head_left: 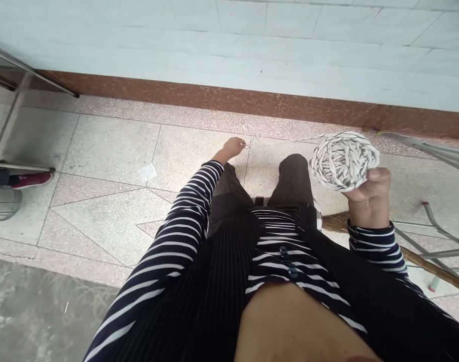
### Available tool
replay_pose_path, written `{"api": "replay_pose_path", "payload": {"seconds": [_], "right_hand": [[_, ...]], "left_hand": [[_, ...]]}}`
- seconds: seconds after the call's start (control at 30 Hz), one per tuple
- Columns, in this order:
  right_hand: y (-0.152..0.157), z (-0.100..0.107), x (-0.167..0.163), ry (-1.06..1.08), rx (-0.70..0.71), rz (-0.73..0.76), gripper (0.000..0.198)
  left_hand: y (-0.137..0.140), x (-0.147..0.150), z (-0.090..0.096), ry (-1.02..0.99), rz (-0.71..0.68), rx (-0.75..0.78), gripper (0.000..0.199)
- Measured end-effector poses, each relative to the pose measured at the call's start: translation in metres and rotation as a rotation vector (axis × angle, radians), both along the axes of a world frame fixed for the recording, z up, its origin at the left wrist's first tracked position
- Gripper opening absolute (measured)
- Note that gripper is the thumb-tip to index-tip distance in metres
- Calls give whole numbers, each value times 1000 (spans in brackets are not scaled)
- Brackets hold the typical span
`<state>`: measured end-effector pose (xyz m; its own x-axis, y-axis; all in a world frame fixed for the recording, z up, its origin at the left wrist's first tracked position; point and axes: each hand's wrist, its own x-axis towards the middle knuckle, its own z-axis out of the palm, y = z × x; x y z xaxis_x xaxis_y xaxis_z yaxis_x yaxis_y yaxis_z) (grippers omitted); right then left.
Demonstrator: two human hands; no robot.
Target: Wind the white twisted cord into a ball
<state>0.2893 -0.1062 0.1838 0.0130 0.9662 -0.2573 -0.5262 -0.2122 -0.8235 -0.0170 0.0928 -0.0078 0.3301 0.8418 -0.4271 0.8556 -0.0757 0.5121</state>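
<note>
My right hand (pixel 370 193) grips the lower right edge of a round, thick braided piece of white cord with thin dark strands (pixel 344 161), held up at the right. From its upper left a thin loose strand sticks out. Past my left knee, my left hand (pixel 235 147) reaches out low with its fingers pinched together. White string (pixel 251 129) lies in loose loops just beyond those fingertips, and an end of it seems to be in the pinch.
A pale tiled wall (pixel 221 45) with a brown base strip runs ahead. Metal furniture legs (pixel 436 226) and a broom (pixel 337 221) are at right. At left are a metal frame (pixel 16 108), another person's red shoe (pixel 33 179) and a white paper scrap (pixel 148 172).
</note>
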Motion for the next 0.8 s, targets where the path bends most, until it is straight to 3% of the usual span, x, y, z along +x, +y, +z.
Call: {"api": "replay_pose_path", "payload": {"seconds": [0.1,0.17,0.27,0.37,0.57,0.8], "right_hand": [[9,-9,-11,-23,-31,66,90],[16,-21,-22,-82,-74,131,79],[26,-46,-38,-188,-191,207,63],[30,-72,-45,-201,-319,242,59],[28,-104,-34,-290,-317,245,61],[25,-118,-41,-463,-290,243,74]], "left_hand": [[-26,22,-12,12,-15,-75,46],[-44,43,-9,-240,-53,-96,47],[-67,67,8,-794,-23,-174,46],[-85,70,26,-1014,80,-235,56],[-102,41,38,-929,104,-126,35],[-94,31,71,-601,104,334,17]]}}
